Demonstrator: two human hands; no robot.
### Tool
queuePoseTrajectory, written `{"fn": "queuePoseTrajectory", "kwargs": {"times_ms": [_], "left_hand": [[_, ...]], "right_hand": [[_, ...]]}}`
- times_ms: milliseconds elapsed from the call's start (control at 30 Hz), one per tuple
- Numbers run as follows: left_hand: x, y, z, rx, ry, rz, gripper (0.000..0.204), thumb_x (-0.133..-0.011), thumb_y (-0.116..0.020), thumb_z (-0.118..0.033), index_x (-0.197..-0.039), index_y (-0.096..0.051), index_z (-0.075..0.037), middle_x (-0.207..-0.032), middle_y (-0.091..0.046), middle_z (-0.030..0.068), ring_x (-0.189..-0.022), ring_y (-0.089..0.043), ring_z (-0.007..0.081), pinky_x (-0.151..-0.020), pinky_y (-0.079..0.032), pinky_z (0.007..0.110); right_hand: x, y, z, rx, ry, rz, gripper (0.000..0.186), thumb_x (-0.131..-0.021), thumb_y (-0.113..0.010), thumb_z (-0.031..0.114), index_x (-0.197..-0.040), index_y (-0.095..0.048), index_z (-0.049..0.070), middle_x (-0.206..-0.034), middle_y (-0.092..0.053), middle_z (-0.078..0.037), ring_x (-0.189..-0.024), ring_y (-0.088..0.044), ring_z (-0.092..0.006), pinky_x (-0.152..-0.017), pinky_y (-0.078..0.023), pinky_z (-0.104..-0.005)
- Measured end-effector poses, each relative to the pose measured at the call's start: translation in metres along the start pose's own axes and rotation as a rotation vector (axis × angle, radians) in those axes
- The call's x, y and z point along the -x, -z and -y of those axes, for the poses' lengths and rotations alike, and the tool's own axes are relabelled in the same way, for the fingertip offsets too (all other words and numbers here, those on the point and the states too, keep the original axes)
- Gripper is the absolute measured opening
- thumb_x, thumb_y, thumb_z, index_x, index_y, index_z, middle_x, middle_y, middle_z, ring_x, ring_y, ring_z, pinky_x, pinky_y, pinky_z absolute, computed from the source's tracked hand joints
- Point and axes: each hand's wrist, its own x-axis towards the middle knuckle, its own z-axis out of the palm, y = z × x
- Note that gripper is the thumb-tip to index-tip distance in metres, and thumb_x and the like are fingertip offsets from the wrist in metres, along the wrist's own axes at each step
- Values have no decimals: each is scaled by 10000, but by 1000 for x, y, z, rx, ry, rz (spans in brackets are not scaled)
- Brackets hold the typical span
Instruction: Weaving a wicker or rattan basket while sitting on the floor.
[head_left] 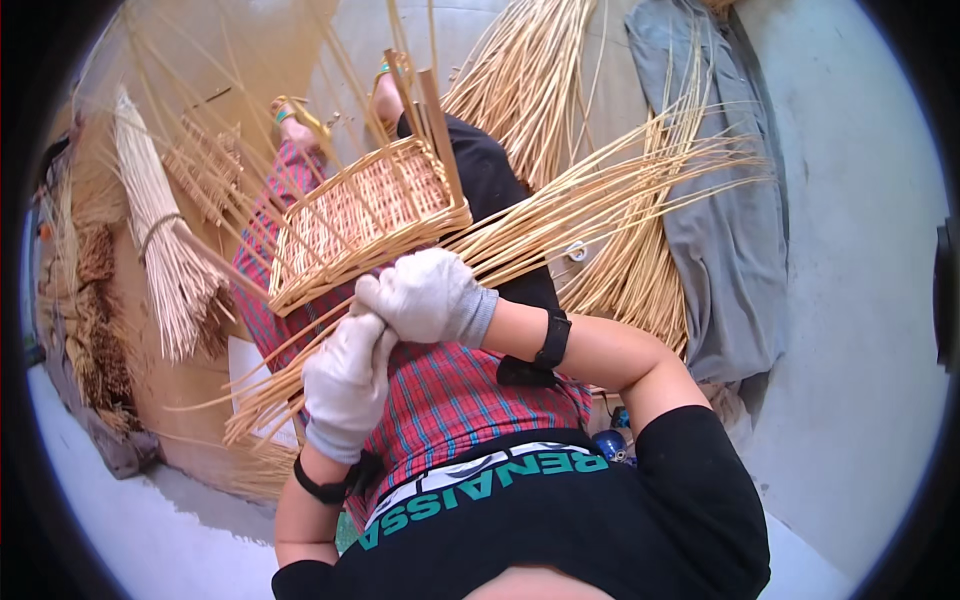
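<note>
My left hand (343, 375), in a white knit glove, is closed around a long bundle of pale tan rods (545, 220) that slants across my lap. My right hand (425, 295), gloved too, grips the same bundle just above and right of it, close against the left. Beyond them a partly woven rectangular basket (355, 210) rests tilted on my legs, over a red checked cloth (450, 400). Long stakes rise from its rim, and thicker wooden sticks (440, 130) stand at its right corner.
A tied pale bundle (170, 270) and woven pieces (200, 165) lie on the board at left, dark dried material (95, 340) beyond. Loose rod bundles (520, 70) and a grey cloth (725, 280) are at right. A small tape roll (576, 250) lies beside my leg.
</note>
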Motion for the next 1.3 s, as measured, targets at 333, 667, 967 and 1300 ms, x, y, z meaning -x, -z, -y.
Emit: {"fn": "queuePoseTrajectory", "kwargs": {"times_ms": [333, 667, 967, 1300], "left_hand": [[58, 53, 52, 33, -86, 6, 222, -833, -836, -10, -995, -689, -42, -863, -724, 135, -768, -728, 332, -668, -563, 392], [66, 32, 76, 10, -30, 29, 254, -795, -868, -60, -946, -663, -66, -835, -686, 97, -748, -703, 313, -650, -540, 399], [77, 33, 79, -83, -20, 55, 253, -779, -881, -127, -940, -688, -104, -872, -710, 58, -791, -700, 287, -714, -539, 407], [70, 31, 67, -151, 37, 84, 231, -841, -828, -213, -1035, -731, -137, -1052, -720, 43, -1010, -653, 299, -912, -482, 440]], "right_hand": [[114, 125, -204, 528, -148, 51, 270, -1009, -684, 383, -868, -615, 162, -540, -593, -72, -478, -641, -249, -430, -476, -386], [172, 139, -233, 603, -255, 35, 257, -997, -695, 350, -853, -624, 149, -610, -626, -96, -578, -673, -305, -523, -513, -427], [178, 135, -204, 465, -338, 9, 151, -929, -775, 254, -898, -686, 136, -733, -668, -74, -694, -688, -284, -651, -545, -408], [144, 148, -101, 51, -319, 291, 623, -754, -888, 323, -1327, -691, 175, -1136, -709, -87, -1115, -639, -323, -1041, -477, -449]]}}
